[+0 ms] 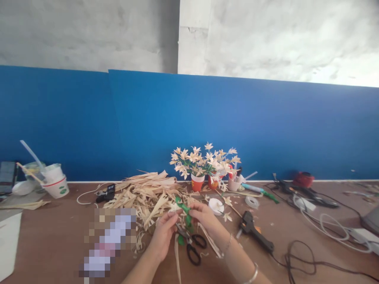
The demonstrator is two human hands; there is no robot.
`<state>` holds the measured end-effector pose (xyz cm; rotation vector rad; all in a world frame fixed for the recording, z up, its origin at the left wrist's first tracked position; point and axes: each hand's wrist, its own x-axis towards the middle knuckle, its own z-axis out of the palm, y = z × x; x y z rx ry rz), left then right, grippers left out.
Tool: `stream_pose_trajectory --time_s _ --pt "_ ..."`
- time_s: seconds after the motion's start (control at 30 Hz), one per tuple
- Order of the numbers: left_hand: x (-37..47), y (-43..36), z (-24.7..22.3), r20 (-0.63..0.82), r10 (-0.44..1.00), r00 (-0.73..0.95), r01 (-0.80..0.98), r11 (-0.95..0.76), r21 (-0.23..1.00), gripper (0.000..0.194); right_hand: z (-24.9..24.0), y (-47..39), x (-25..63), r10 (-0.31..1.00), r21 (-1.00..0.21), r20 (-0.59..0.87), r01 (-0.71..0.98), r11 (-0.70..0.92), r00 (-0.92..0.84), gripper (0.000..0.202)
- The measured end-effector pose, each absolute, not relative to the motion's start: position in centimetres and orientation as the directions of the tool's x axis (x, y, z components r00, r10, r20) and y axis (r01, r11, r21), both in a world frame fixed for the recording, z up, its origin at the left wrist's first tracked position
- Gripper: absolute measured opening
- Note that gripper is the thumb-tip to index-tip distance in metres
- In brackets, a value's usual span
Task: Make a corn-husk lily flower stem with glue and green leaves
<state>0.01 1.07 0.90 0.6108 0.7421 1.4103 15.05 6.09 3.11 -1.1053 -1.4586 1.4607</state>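
Over the middle of the table, my left hand (166, 232) and my right hand (205, 216) are close together, both with fingers pinched. A crinkled green strip (184, 206) is gripped in my right hand and runs up and down past its fingertips. What my left fingers pinch is too small to make out; pale husk-like pieces lie right behind them. Scissors (194, 252) with black handles lie beneath my hands, their blades partly hidden by my left hand. Small green scraps (181, 240) lie beside the scissors.
A heap of dry husk strips (148, 189) spreads behind my hands. Pale flowers stand in a red cup (197, 184) at the back. To the right lie a white roll (216, 206), a tape roll (252, 202), a glue gun (256, 232) and cables. A white cup (56, 187) stands left.
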Motion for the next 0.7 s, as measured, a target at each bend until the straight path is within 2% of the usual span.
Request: stream_pose_trajectory --time_s 0.1,0.2,0.33,0.57,0.63,0.7 --pt "0.2 0.8 1.1 -0.041 0.99 0.137 -0.719 0.128 0.683 0.01 2.6 5.4 15.2 0.92 -0.987 -0.159 0.029 -0.16 -0.358 0.018" --pt "0.1 0.8 1.0 -0.049 0.987 0.154 -0.755 0.149 0.639 0.01 2.1 5.0 15.3 0.895 -0.976 -0.216 0.082 -0.2 -0.391 0.014" --pt "-0.3 1.0 0.6 -0.073 0.994 0.079 -0.721 0.108 0.685 0.011 1.6 4.7 15.9 0.842 -0.958 -0.277 0.195 -0.208 -0.463 0.011" --pt "-0.4 0.7 1.1 -0.094 0.991 0.091 -0.672 0.131 0.729 0.016 1.6 4.0 16.4 0.732 -0.904 -0.392 0.381 -0.194 -0.557 0.017" --pt "-0.3 0.6 1.1 -0.074 0.992 0.104 -0.657 0.125 0.743 0.016 1.7 3.9 16.2 0.783 -0.915 -0.347 0.37 -0.161 -0.516 0.018" --pt "-0.2 0.6 1.1 -0.065 0.993 0.1 -0.653 0.115 0.749 0.016 1.8 3.9 15.8 0.895 -0.959 -0.2 0.265 -0.096 -0.398 0.017"
